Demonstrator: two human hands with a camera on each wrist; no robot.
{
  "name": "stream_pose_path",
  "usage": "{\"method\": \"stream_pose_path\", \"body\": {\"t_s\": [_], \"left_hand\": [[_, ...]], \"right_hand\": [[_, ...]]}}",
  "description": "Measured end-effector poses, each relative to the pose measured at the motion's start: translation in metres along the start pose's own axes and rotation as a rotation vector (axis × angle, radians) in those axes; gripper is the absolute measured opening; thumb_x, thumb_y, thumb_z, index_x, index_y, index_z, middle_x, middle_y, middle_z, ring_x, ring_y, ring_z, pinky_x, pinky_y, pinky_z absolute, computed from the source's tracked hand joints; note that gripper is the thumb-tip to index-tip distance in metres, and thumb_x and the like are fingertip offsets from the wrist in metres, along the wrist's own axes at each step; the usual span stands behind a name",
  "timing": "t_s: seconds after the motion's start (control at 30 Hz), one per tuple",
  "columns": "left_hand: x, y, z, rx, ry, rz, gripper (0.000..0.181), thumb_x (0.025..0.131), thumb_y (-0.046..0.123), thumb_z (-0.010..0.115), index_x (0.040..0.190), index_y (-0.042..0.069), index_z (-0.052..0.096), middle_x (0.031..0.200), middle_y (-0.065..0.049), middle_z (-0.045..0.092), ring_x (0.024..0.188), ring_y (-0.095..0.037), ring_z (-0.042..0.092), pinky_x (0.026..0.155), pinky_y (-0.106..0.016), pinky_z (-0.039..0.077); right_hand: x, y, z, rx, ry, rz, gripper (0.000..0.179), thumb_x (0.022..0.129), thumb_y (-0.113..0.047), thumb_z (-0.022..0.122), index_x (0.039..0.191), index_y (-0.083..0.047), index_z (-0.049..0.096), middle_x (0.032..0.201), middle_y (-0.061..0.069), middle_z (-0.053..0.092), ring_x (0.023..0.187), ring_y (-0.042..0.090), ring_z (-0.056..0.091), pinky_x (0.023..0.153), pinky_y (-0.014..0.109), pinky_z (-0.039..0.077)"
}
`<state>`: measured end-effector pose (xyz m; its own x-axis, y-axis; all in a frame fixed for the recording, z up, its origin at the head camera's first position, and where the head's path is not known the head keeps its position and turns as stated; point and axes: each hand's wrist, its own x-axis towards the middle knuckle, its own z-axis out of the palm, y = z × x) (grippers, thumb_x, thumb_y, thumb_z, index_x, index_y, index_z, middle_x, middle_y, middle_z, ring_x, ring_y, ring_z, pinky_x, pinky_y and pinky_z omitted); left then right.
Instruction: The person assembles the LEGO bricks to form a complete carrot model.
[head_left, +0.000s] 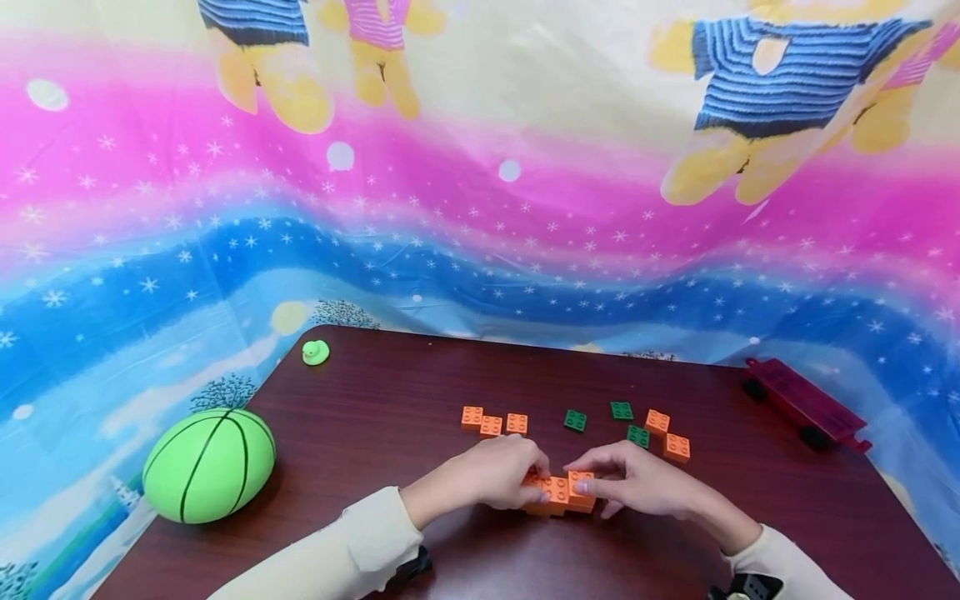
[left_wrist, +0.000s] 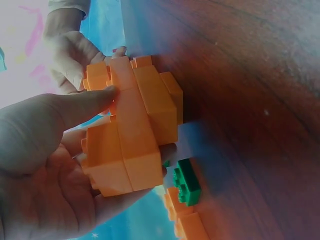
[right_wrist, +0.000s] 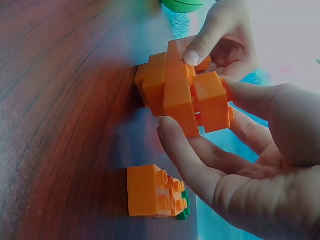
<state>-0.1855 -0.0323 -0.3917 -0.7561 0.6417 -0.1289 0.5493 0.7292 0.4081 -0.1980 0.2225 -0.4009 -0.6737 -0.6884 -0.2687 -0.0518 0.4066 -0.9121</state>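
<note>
Over dark table (head_left: 360,392), hands (head_left: 506,472) angled inward, gripping joined orange bricks (head_left: 556,495)

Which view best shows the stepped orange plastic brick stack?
Left wrist: the orange brick stack is largest there, its layers side-on. Right wrist shows the layers smaller; head shows it small, studs from above, partly covered by left hand and right hand.

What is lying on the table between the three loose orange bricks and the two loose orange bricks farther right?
Three green bricks lie in that stretch, as the head view shows.
</note>
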Motion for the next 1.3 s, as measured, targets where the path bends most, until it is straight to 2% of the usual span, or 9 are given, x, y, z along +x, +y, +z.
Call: {"method": "stream_pose_path", "body": {"t_s": [0.13,0.2,0.37,0.47,0.6,0.7,0.87,1.0,1.3], "left_hand": [[-0.002,-0.009,0.006,-0.128,0.046,0.032,0.022,0.091,0.028,0.079,0.112,0.019,0.081,0.1,0.011,0.077,0.072,0.0,0.053,0.062,-0.017,0.042],[-0.003,-0.012,0.01,-0.189,0.098,0.064,0.024,0.09,0.025,0.08,0.113,0.017,0.081,0.105,0.008,0.078,0.077,0.003,0.058,0.065,-0.015,0.044],[-0.004,-0.015,0.014,-0.271,0.187,0.112,0.017,0.087,0.02,0.083,0.103,0.015,0.084,0.101,0.006,0.079,0.091,0.004,0.066,0.076,-0.013,0.051],[-0.004,-0.013,0.012,-0.254,0.176,0.102,0.014,0.086,0.02,0.084,0.1,0.016,0.084,0.097,0.007,0.079,0.088,0.003,0.066,0.075,-0.013,0.051],[-0.005,-0.01,0.01,-0.232,0.15,0.099,0.011,0.089,0.02,0.081,0.099,0.016,0.085,0.093,0.008,0.077,0.081,0.005,0.063,0.07,-0.012,0.049],[-0.003,-0.01,0.01,-0.263,0.143,0.095,0.01,0.09,0.02,0.08,0.097,0.015,0.085,0.09,0.008,0.077,0.075,0.005,0.06,0.067,-0.013,0.05],[0.001,-0.013,0.01,-0.333,0.129,0.073,0.011,0.087,0.021,0.083,0.096,0.016,0.085,0.091,0.008,0.079,0.076,0.005,0.059,0.066,-0.015,0.051],[0.001,-0.013,0.01,-0.345,0.117,0.053,0.01,0.087,0.022,0.083,0.096,0.017,0.085,0.092,0.009,0.079,0.077,0.004,0.058,0.067,-0.016,0.051],[0.0,-0.011,0.009,-0.297,0.126,0.035,0.01,0.087,0.024,0.084,0.095,0.02,0.085,0.091,0.011,0.078,0.079,0.004,0.056,0.068,-0.016,0.049]], "right_hand": [[0.001,-0.001,0.001,0.024,-0.003,0.021,0.043,0.103,-0.024,0.064,0.137,0.002,0.062,0.124,0.016,0.07,0.094,0.033,0.074,0.077,0.048,0.063],[0.001,-0.002,0.001,0.024,-0.006,0.022,0.043,0.102,-0.024,0.064,0.137,0.002,0.063,0.123,0.016,0.07,0.093,0.032,0.074,0.077,0.048,0.062],[0.001,-0.003,-0.001,0.033,-0.01,0.022,0.044,0.102,-0.024,0.064,0.138,0.002,0.062,0.124,0.017,0.07,0.089,0.035,0.073,0.076,0.048,0.062],[0.001,-0.002,-0.001,0.036,-0.013,0.021,0.044,0.103,-0.023,0.064,0.138,0.003,0.061,0.123,0.016,0.071,0.082,0.033,0.072,0.073,0.047,0.063],[0.001,-0.002,0.0,0.009,-0.014,0.019,0.043,0.103,-0.023,0.063,0.138,0.002,0.062,0.115,0.014,0.072,0.069,0.021,0.064,0.065,0.044,0.062],[0.001,-0.003,-0.001,-0.017,-0.008,0.023,0.042,0.103,-0.024,0.063,0.137,0.0,0.063,0.108,0.012,0.072,0.06,0.013,0.057,0.057,0.04,0.06],[0.0,-0.001,-0.002,-0.023,-0.005,0.035,0.039,0.103,-0.023,0.063,0.136,-0.003,0.065,0.101,0.011,0.07,0.054,0.012,0.054,0.052,0.034,0.057],[0.001,0.0,-0.003,-0.007,-0.016,0.035,0.038,0.103,-0.023,0.063,0.135,-0.003,0.066,0.104,0.011,0.07,0.053,0.012,0.054,0.053,0.032,0.057],[0.004,0.0,-0.005,0.047,-0.043,0.038,0.037,0.102,-0.021,0.064,0.133,-0.002,0.066,0.109,0.01,0.072,0.064,0.011,0.054,0.056,0.031,0.059]]}}
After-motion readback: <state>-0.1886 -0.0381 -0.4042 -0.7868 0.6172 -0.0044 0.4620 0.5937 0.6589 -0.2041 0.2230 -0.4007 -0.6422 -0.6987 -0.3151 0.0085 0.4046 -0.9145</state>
